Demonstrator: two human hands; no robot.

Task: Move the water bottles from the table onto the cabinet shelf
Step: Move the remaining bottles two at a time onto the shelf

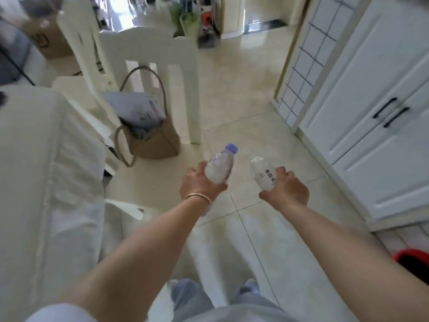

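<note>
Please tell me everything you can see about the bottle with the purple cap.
The bottle with the purple cap is small and looks like clear plastic, with a pale lilac screw cap on top and a faint mark near the shoulder. It seems to hold clear water. The left hand grips its lower body, fingers curled round it, so the base is hidden. It tilts with the cap pointing up and away from the person. It is held in the air above the tiled floor; nothing else touches it.

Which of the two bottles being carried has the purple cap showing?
The bottle in the left hand. Its purple cap is plain to see, while the bottle in the right hand has black printed characters and no coloured cap showing.
</note>
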